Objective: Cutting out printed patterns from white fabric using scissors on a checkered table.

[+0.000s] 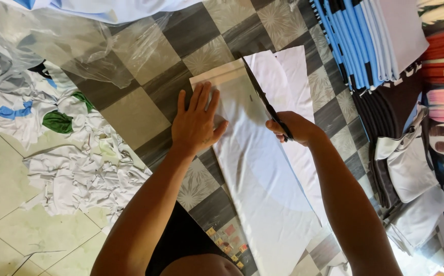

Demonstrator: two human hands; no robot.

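Observation:
A long strip of white fabric (263,179) lies on a grey checkered mat (145,92), with a pale card template (222,76) at its far end. My left hand (196,122) rests flat with fingers spread on the strip's left side, pressing it down. My right hand (293,128) grips the handles of dark scissors (263,97), whose blades run along the strip's right edge toward the far end. More white fabric (288,71) lies under and to the right of the blades.
A heap of white, blue and green fabric scraps (63,148) covers the floor at left. Clear plastic sheeting (74,46) lies at the upper left. Stacks of folded blue, white and dark garments (375,41) stand at the right, with more piles (411,168) below them.

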